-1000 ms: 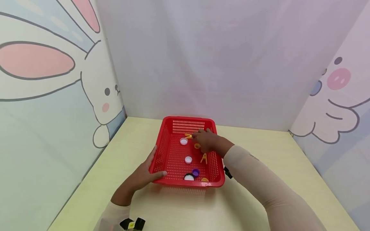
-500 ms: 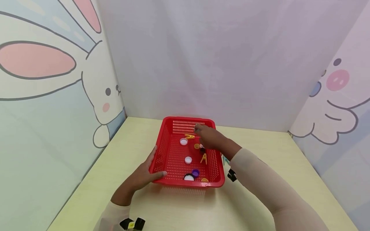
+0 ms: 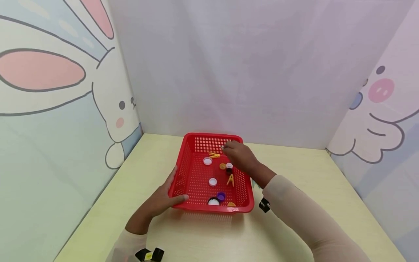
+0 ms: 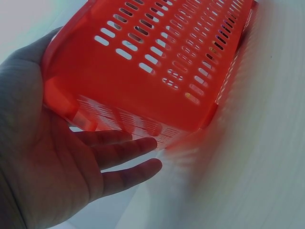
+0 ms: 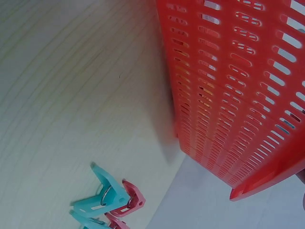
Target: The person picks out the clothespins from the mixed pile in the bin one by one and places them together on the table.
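A red slotted plastic basket (image 3: 209, 208) stands on the table. My left hand (image 3: 159, 200) holds its near left corner, thumb over the rim; in the left wrist view the other fingers (image 4: 128, 152) extend outside the wall. My right hand (image 3: 241, 156) is over the basket's back right part, fingers curled around a small pale greenish thing (image 3: 223, 147), mostly hidden. Below it lie two yellow clothespins (image 3: 231, 180), white caps (image 3: 213, 182), a yellow cap (image 3: 223, 166) and a black cap (image 3: 229, 171). Nearer the front are a purple cap (image 3: 221, 197) and a black-rimmed white lid (image 3: 214, 202).
Teal clothespins (image 5: 102, 195) and pink ones (image 5: 131, 198) lie on the table outside the basket's right side. A pale curtain (image 3: 229, 72) hangs behind the table. Printed panels (image 3: 65, 153) flank it.
My right hand has lifted from the basket floor and drawn slightly right, with the small greenish thing in its fingers. A white cap and a black cap are uncovered. My left hand has not moved.
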Demonstrator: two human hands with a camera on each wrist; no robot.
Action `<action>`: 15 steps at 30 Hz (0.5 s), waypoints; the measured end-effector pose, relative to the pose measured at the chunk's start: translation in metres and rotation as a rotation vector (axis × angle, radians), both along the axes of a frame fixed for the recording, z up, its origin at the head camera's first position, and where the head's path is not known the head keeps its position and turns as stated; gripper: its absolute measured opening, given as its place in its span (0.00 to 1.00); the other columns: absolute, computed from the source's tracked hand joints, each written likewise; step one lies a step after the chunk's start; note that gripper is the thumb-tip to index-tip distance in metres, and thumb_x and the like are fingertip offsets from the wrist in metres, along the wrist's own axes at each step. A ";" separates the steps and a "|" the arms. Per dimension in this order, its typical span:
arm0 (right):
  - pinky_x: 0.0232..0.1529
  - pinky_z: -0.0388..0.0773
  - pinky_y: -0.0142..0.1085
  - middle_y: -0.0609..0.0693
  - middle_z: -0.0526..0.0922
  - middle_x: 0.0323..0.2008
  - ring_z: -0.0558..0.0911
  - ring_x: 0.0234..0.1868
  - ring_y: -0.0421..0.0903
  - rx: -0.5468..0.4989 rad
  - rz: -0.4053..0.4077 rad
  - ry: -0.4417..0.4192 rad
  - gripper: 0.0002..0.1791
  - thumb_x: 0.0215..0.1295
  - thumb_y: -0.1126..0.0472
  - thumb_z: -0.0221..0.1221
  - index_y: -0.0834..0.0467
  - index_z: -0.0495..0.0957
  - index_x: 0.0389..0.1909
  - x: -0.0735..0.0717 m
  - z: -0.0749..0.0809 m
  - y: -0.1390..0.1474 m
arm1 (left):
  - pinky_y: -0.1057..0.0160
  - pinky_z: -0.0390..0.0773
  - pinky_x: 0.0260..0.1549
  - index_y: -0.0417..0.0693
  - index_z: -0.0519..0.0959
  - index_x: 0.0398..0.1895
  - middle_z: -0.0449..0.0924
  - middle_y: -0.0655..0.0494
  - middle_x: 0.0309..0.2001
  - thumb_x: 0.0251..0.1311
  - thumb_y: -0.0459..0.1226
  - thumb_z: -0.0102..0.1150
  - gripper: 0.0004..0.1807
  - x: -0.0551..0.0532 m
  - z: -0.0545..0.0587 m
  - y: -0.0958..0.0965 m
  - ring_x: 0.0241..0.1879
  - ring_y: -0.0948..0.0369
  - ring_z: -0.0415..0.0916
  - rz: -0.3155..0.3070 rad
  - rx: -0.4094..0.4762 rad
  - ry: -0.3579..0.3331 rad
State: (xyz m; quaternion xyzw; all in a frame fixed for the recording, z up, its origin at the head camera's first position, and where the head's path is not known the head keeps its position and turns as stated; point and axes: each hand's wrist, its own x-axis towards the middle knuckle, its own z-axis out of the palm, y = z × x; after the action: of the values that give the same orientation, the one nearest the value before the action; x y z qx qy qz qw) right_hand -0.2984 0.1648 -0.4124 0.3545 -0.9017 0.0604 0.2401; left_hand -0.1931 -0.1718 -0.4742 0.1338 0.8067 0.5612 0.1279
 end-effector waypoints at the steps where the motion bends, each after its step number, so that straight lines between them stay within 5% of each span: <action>1: 0.58 0.91 0.46 0.51 0.92 0.49 0.92 0.53 0.49 -0.007 0.005 0.007 0.16 0.60 0.63 0.80 0.56 0.92 0.49 0.000 -0.001 0.000 | 0.48 0.92 0.54 0.62 0.35 0.92 0.64 0.39 0.78 0.57 0.44 0.81 0.71 0.000 0.000 0.000 0.74 0.41 0.69 -0.001 0.001 -0.001; 6: 0.56 0.91 0.45 0.52 0.88 0.51 0.91 0.51 0.49 -0.038 0.006 0.003 0.19 0.62 0.63 0.79 0.56 0.87 0.53 0.002 -0.001 0.001 | 0.48 0.92 0.54 0.62 0.35 0.92 0.65 0.40 0.78 0.57 0.45 0.81 0.72 0.001 0.000 0.000 0.73 0.42 0.69 -0.002 -0.002 0.003; 12: 0.53 0.92 0.45 0.57 0.80 0.64 0.92 0.50 0.51 -0.048 -0.023 -0.085 0.30 0.67 0.64 0.75 0.54 0.81 0.69 0.014 0.006 0.001 | 0.48 0.92 0.54 0.62 0.36 0.92 0.65 0.40 0.78 0.56 0.45 0.82 0.72 0.001 0.000 0.000 0.73 0.42 0.69 0.007 -0.014 0.009; 15: 0.54 0.92 0.44 0.55 0.82 0.61 0.92 0.52 0.51 -0.033 -0.020 -0.108 0.26 0.66 0.63 0.76 0.55 0.84 0.65 0.019 0.010 0.001 | 0.49 0.92 0.54 0.63 0.36 0.92 0.65 0.40 0.78 0.56 0.45 0.81 0.72 0.002 -0.001 0.000 0.73 0.41 0.69 0.009 -0.007 0.009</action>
State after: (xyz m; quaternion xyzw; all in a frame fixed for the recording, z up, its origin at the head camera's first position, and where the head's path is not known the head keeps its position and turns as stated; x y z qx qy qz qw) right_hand -0.2798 0.1656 -0.4027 0.3376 -0.9158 0.0919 0.1973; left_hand -0.1914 -0.1714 -0.4750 0.1322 0.8098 0.5584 0.1220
